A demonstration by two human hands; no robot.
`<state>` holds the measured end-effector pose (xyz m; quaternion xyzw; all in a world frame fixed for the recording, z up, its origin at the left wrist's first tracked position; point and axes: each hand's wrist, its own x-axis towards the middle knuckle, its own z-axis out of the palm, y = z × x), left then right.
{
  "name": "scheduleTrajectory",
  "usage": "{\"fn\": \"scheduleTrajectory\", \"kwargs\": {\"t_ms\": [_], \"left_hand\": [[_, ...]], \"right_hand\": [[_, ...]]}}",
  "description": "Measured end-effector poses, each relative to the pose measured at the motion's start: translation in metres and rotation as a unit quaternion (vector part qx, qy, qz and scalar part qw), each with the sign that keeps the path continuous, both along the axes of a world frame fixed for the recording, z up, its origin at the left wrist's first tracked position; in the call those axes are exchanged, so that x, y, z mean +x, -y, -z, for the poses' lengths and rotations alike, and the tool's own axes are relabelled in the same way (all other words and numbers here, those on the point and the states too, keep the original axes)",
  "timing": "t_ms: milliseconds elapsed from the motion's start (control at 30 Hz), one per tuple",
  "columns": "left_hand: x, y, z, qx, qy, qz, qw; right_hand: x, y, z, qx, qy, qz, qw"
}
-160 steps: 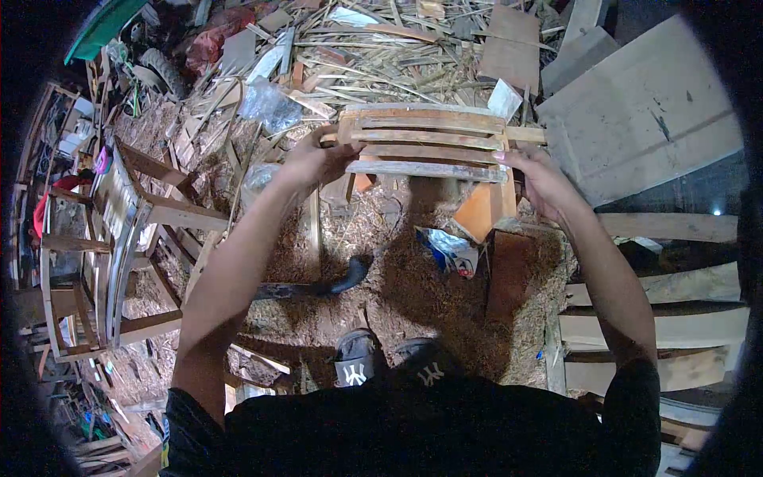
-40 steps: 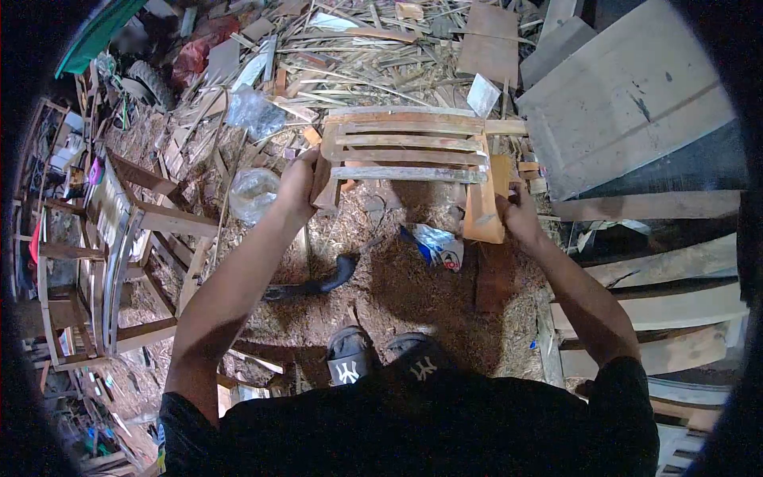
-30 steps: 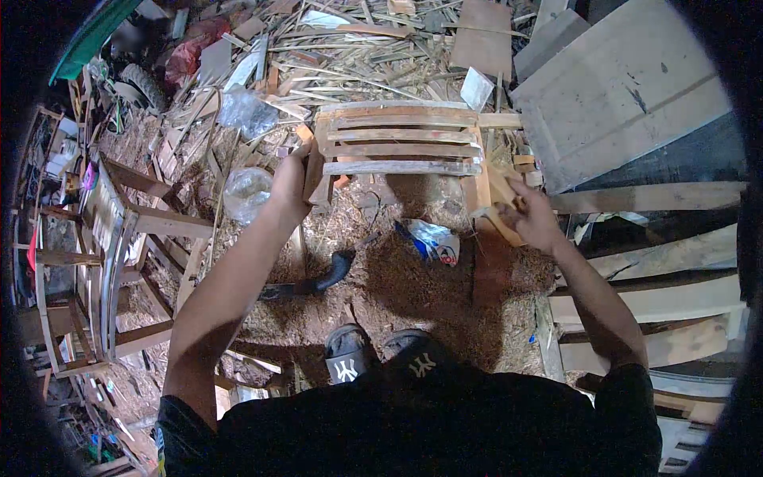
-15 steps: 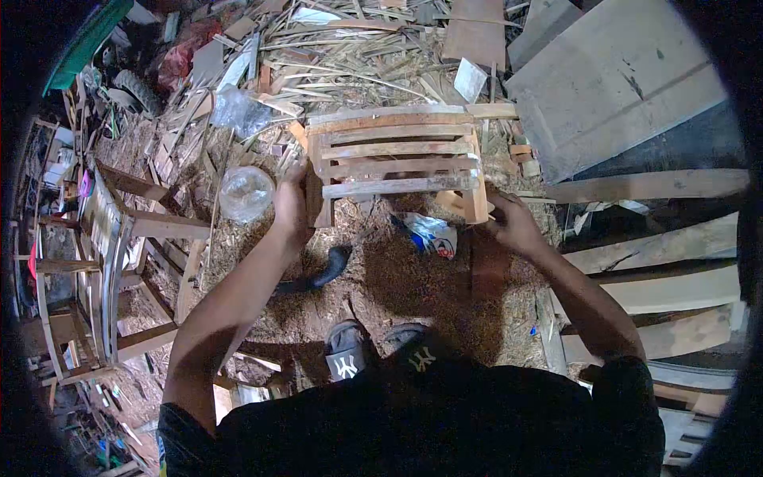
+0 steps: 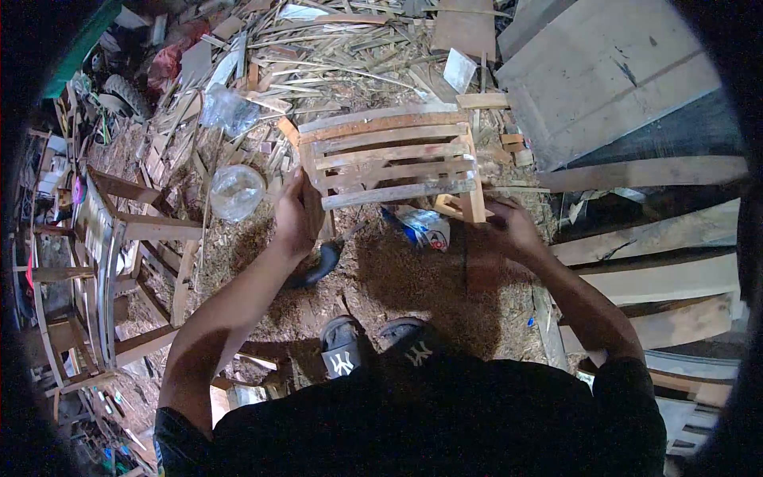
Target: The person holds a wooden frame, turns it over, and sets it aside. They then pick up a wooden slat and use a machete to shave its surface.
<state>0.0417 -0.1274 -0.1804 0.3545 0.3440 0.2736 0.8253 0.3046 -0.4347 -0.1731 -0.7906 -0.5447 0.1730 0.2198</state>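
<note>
slatted wood piece upper centre of picture, between both hands, above floor. probably light, stiff, dry rather than slippery; thin slats may crack if squeezed. best hold: end posts. left hand: grip closed round left end. right hand: at right post, fingers partly hidden, cannot tell how closed. floor littered with shavings; scrap heap upper centre; chair-like frame left; large panel upper right.
</note>
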Motion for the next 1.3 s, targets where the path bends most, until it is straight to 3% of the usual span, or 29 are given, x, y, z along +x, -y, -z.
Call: {"fn": "scheduleTrajectory", "kwargs": {"t_ms": [67,133,300,367,467,667,767,867,900,1000,1067,1200,1300], "left_hand": [[0.001,0.008,-0.011,0.006,0.010,0.010,1.000],[0.007,0.017,-0.024,-0.060,-0.053,-0.041,0.996],[-0.002,-0.006,0.004,-0.031,-0.033,0.000,0.999],[-0.001,-0.013,0.005,-0.031,-0.017,0.004,0.999],[0.008,-0.028,0.006,-0.017,-0.039,0.008,0.999],[0.019,-0.031,-0.037,-0.058,-0.129,0.038,0.989],[0.023,-0.038,-0.047,-0.047,-0.126,0.069,0.988],[0.024,-0.059,-0.034,0.000,-0.105,0.125,0.987],[0.031,-0.042,-0.061,-0.032,-0.109,0.087,0.990],[0.033,-0.045,-0.068,-0.006,-0.152,0.089,0.984],[0.036,-0.046,-0.068,-0.020,-0.133,0.075,0.988],[0.035,-0.050,-0.062,-0.003,-0.127,0.077,0.989],[0.038,-0.055,-0.062,-0.026,-0.157,0.053,0.986]], "right_hand": [[-0.001,0.003,0.010,0.019,-0.032,0.024,0.999],[-0.005,0.000,-0.002,0.003,-0.036,0.024,0.999],[-0.001,0.002,-0.003,-0.005,-0.131,0.012,0.991],[-0.009,0.001,-0.010,-0.026,-0.233,0.114,0.965],[-0.001,0.006,0.023,0.035,-0.202,0.105,0.973],[-0.018,-0.018,-0.010,0.002,-0.291,0.157,0.944],[-0.009,-0.016,0.027,0.047,-0.336,0.095,0.936],[-0.010,-0.018,0.038,0.012,-0.324,0.112,0.939],[-0.012,-0.019,0.044,0.012,-0.324,0.111,0.940],[-0.024,-0.025,0.058,0.093,-0.292,0.159,0.939],[-0.031,-0.029,0.061,0.187,-0.362,0.184,0.895],[-0.037,-0.036,0.055,0.205,-0.332,0.173,0.904],[-0.047,-0.040,0.062,0.245,-0.354,0.215,0.877]]}}
